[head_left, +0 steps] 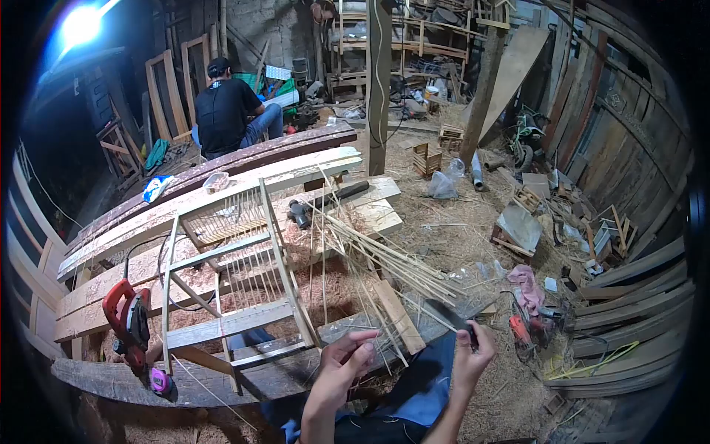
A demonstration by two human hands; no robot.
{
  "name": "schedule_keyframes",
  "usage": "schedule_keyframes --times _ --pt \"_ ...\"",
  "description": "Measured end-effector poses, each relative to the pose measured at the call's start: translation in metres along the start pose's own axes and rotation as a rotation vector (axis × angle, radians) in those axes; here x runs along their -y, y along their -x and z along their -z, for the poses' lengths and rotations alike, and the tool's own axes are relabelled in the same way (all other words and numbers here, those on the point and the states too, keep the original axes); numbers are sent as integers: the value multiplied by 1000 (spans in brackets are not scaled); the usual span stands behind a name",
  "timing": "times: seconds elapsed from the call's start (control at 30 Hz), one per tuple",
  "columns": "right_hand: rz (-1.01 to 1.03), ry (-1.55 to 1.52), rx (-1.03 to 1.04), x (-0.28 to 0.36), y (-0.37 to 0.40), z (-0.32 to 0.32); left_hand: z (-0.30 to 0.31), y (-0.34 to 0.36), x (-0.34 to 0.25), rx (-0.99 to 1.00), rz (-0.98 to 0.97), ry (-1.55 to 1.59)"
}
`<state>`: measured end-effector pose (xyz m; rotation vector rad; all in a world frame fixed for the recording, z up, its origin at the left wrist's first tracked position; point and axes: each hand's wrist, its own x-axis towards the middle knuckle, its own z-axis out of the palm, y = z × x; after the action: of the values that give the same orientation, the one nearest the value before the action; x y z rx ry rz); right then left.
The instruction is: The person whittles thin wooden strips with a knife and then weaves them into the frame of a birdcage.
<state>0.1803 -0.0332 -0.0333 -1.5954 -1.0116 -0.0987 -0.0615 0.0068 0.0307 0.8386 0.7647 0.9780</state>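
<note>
My right hand [472,355] is closed around the handle end of a dark, broad-bladed knife [448,314], its blade pointing up and to the left. My left hand [346,364] is curled, with thumb and index finger close together; whatever thin thing they may hold is too small to make out. Just beyond both hands lies a loose bundle of thin wooden sticks [399,263], fanned across the bench. A short flat board [399,317] rests between the hands. To the left stands a wooden frame [229,325] with a row of thin rods in its upper part.
A red power tool [127,322] and a pink tape measure [159,381] are at the left on the bench plank [200,386]. A dark hammer-like tool [333,198] lies beyond the frame. An orange power tool [521,330] sits at right. Another person [225,111] sits farther back.
</note>
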Motion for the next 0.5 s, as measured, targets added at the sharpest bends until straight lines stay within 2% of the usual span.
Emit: schedule_keyframes --times 0.1,0.23,0.43,0.5 --pt "10 -75 67 27 1 -8 -2 0 -1 3 48 -57" --pt "207 -125 255 48 4 -23 5 -4 11 11 -3 -9" --pt "298 -144 401 69 11 -34 6 -4 16 -8 -74 7" --pt "295 -170 439 67 15 -37 15 -4 23 71 -37 -13"
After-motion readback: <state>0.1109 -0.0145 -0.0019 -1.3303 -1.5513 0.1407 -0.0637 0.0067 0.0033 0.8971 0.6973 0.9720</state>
